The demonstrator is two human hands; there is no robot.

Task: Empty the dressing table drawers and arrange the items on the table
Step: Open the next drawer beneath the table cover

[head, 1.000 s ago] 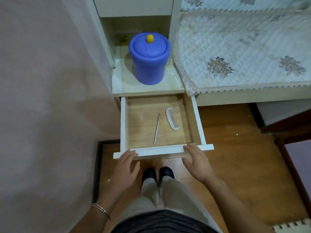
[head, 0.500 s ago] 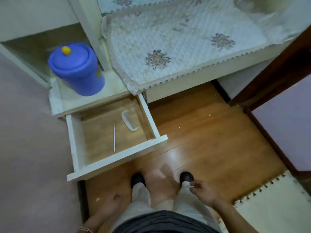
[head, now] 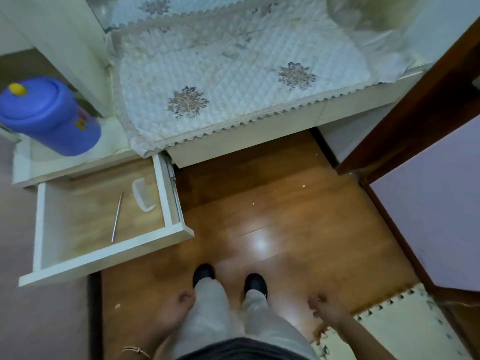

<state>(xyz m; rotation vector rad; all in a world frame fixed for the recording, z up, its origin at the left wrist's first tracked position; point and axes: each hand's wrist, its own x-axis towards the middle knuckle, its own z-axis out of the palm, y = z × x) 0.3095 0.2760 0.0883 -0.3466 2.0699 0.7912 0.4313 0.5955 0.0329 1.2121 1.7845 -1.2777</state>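
Observation:
The white drawer stands pulled out at the left, its wooden bottom showing. Inside lie a thin metal stick and a small white comb. The dressing table top is covered by a quilted white cloth with flower motifs. My left hand hangs beside my left leg, fingers loosely curled, holding nothing. My right hand hangs by my right leg, fingers loosely bent and apart, empty. Both hands are well away from the drawer.
A blue lidded container with a yellow knob stands on the low shelf above the drawer. A dark wooden door stands at the right. A foam mat lies at the lower right on the wooden floor.
Both hands left the drawer front and dropped to my sides. The view swung right, so the open drawer now sits at the left. The drawer's contents have not moved.

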